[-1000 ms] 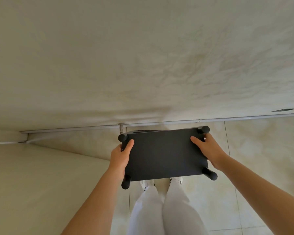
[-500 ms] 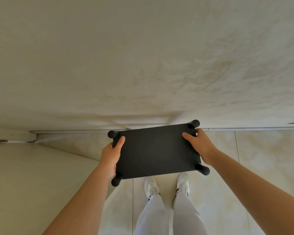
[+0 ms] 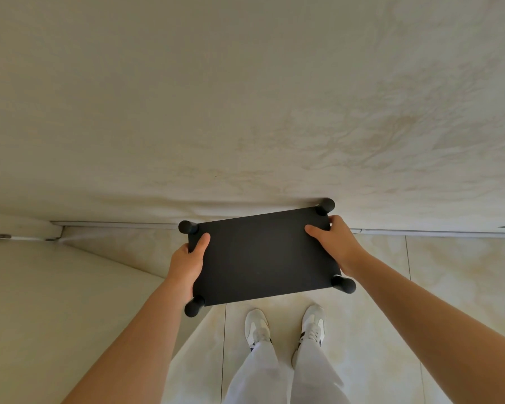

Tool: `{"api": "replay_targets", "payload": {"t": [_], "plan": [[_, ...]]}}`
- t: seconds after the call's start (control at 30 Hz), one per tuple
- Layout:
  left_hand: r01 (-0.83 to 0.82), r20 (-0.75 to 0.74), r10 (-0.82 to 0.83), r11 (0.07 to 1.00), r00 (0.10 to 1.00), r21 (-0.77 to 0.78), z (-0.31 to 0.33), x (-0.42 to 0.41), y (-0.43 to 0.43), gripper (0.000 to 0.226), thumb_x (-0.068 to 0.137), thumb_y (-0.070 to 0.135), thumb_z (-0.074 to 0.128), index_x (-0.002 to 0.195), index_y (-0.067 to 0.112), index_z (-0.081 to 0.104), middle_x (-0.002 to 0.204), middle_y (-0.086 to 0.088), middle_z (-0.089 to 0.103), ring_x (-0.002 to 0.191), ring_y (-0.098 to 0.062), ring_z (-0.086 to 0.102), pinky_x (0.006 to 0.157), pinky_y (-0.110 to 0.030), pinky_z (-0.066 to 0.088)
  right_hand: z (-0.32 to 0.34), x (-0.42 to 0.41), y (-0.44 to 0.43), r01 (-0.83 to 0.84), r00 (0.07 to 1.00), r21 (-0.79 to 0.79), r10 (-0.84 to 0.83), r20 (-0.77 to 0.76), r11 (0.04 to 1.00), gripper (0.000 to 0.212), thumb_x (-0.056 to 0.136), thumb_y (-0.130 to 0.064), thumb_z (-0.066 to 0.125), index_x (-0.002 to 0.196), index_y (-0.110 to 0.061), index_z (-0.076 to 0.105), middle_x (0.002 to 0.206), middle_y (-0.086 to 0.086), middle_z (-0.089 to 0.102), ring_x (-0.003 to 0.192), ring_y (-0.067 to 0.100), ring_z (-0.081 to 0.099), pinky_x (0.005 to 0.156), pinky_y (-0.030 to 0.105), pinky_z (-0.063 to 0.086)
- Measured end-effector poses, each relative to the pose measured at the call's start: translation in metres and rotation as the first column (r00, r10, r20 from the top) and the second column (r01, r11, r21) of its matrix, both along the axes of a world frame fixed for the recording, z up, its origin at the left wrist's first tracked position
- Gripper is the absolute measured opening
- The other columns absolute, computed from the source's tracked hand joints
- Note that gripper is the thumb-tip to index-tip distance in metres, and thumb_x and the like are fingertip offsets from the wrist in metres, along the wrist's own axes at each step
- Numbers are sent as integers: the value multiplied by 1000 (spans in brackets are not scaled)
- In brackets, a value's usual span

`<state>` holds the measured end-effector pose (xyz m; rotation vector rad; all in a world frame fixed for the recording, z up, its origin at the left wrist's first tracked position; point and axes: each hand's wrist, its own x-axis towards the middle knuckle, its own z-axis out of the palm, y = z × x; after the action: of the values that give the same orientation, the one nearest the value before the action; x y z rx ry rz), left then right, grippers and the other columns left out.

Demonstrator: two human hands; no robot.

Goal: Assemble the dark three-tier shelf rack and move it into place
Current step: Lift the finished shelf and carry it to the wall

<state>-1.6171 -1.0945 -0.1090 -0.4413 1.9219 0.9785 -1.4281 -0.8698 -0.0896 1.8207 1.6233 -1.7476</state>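
Rack (image 3: 263,255) has closed on the wall (image 3: 245,112); far-right post about touching it. My left hand (image 3: 187,263) and right hand (image 3: 336,243) grip the rack's short edges. Placement looks nearly done.

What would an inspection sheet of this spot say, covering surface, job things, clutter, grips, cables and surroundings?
Surface: pale tiled floor, grout lines visible.
Job's things: dark rack seen from above; round caps at its four corners; lower tiers hidden; far right corner close to the wall.
Clutter: nothing seen.
Grips: left hand holds the rack's left edge, thumb on top; right hand holds the right edge, thumb on top.
Cables: nothing seen.
Surroundings: pale panel at left; white shoes on the floor by the rack's near edge.
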Motion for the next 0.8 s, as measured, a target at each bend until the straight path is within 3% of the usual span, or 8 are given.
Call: {"api": "replay_targets", "payload": {"t": [0.13,0.3,0.57,0.8], "plan": [[19,-22,-19,1000,1000,-4,-2,-2,1,32,94,56,59,93,24,58,101,0,65,89,-20,59,81,-41,43,0,-2,-1,-4,1000,22,4,3,1000,39,92,-36,65,120,-18,44,100,-2,58,89,16,60,69,32,50],[56,-26,-56,998,998,-16,-2,-6,0,34,95,55,59,94,21,58,102,-1,65,93,-21,59,87,-43,44,0,-3,0,2,1000,5,-2,13,1000,45,92,-35,67,125,-16,45,110,4,60,96,23,62,86,41,54],[114,-56,-115,993,992,-10,3,-11,7,41,96,55,57,110,17,59,107,-2,65,92,-21,61,83,-40,45,0,-1,-1,16,999,-26,-15,29,1000,42,93,-36,64,123,-16,42,111,5,59,99,25,61,91,44,52],[166,-53,-166,986,985,1,6,-23,16,35,96,56,57,99,21,61,112,-6,67,105,-29,62,98,-49,49,-3,-2,-1,57,998,-12,-57,21,998,38,92,-37,65,117,-17,43,107,4,59,94,22,61,86,42,53]]}}
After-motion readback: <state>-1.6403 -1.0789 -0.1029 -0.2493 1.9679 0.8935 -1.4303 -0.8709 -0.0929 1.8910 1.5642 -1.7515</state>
